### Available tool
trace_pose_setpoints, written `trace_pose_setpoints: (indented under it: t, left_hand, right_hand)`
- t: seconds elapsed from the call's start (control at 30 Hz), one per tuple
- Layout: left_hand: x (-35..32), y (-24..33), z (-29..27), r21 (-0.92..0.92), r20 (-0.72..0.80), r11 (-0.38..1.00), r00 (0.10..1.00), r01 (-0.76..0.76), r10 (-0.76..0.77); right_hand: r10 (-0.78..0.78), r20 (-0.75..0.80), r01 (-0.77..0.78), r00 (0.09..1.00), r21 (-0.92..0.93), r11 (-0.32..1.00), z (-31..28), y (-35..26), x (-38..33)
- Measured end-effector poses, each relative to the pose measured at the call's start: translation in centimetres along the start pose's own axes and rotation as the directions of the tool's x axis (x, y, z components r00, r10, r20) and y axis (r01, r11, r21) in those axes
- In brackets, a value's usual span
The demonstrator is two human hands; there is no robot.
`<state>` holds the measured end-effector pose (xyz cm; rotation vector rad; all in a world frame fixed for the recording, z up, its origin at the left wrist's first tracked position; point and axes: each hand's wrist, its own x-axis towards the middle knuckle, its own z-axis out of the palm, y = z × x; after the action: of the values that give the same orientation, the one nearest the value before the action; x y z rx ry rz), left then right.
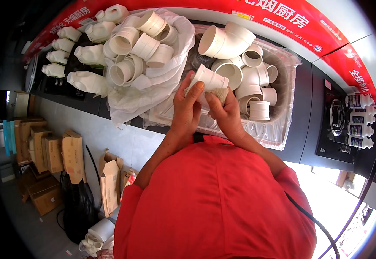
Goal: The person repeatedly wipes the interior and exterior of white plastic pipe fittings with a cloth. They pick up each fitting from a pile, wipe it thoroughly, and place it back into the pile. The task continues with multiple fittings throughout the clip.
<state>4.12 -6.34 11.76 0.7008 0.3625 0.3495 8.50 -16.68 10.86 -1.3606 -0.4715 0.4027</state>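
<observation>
A white plastic pipe fitting (213, 78) is held up in front of me, over the near side of a plastic-lined bin. My left hand (188, 101) wraps round its left end, with the thumb pressed on its side. In my right hand (225, 110) a beige cloth or sponge pad (219, 93) is pinched against the fitting's lower right side. Larger white pipe elbows (227, 39) and short couplings (259, 111) lie heaped in the bin (286, 97) behind and to the right of my hands.
To the left, a white sack (177, 43) holds several more pipe fittings (146, 46). White jugs (89, 55) stand at the far left, small bottles (361, 121) beside a black cooktop (337, 142) at the right. Cardboard boxes (45, 196) sit on the floor at left.
</observation>
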Motion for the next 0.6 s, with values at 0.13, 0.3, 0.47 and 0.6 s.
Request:
trace_pose_setpoints:
  t: [0.13,0.3,0.47,0.6]
  left_hand:
    - [0.2,-0.5,-0.4,-0.003,-0.007,0.998,0.998,0.065,-0.065]
    - [0.6,-0.8,-0.6,0.009,-0.039,0.994,0.993,0.108,-0.108]
    - [0.6,-1.0,-1.0,0.033,-0.064,0.998,0.997,0.053,-0.05]
    - [0.5,-0.5,-0.5,0.064,0.069,0.996,0.996,-0.068,0.063]
  right_hand:
    - [-0.142,0.044,0.148,0.989,-0.255,0.956,-0.4,2.8,-0.5]
    - [-0.086,0.043,0.095,0.995,-0.283,0.954,-1.2,3.5,-0.1]
    - [0.265,0.126,-0.281,0.956,0.128,0.951,-2.8,-1.8,0.8]
    - [0.318,0.186,-0.348,0.93,0.162,0.923,-2.3,-3.4,0.5]
